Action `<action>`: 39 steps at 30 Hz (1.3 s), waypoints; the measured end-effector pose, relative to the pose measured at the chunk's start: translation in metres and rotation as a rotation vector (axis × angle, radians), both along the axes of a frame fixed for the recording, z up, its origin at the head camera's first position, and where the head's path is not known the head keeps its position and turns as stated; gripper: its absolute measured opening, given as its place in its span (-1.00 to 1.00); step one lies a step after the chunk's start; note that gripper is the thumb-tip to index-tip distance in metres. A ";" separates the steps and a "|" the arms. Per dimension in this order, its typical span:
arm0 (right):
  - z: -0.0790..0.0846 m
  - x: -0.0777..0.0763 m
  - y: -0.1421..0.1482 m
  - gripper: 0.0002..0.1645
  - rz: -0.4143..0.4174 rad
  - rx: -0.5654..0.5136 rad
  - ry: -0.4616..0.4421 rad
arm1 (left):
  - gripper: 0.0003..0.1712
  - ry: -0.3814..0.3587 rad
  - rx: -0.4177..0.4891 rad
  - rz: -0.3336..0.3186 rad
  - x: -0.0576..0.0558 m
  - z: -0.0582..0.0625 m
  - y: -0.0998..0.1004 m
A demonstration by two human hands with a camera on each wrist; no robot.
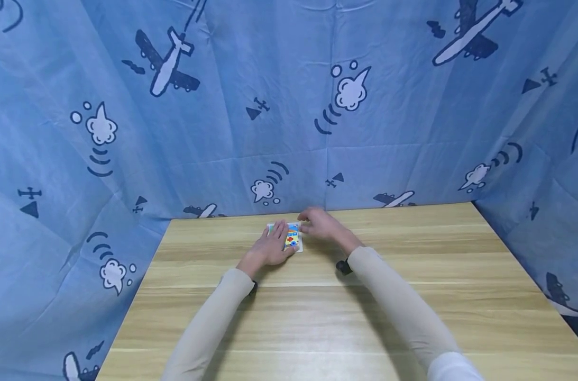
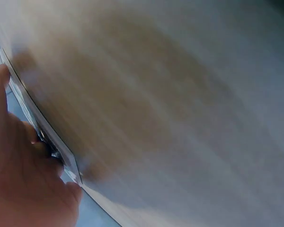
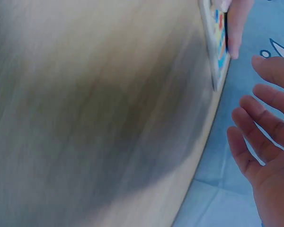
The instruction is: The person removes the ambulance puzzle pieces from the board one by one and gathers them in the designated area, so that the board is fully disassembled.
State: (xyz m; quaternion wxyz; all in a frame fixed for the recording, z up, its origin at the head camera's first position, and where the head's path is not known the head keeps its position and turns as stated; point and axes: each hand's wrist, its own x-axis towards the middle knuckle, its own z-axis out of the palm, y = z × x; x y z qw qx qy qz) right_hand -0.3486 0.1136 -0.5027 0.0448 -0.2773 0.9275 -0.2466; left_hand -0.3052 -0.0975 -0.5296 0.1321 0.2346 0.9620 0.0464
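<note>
A thin, flat board (image 1: 293, 238) with a pale border and a bright picture, yellow with a red cross, lies near the back of the table. My left hand (image 1: 271, 246) rests over its left part with the fingers stretched forward, hiding much of the picture. The thumb reaches along the near edge. From the left wrist, the board's pale edge (image 2: 52, 135) shows beside the hand. Just right of the board my right hand (image 1: 321, 224) hovers, fingers loosely bent and apart. The right wrist view shows that hand's palm (image 3: 279, 175) with nothing in it.
The wooden table (image 1: 317, 317) has light and dark grain. Behind it and along its sides hangs a blue curtain (image 1: 289, 121) printed with airplanes and clouds, meeting the back edge just beyond the hands. A dark wrist device (image 1: 344, 266) sits at the right cuff.
</note>
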 end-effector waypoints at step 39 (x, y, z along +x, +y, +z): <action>-0.025 -0.009 -0.028 -0.70 -0.020 0.061 0.100 | 0.01 -0.015 -0.041 0.004 0.001 0.003 0.000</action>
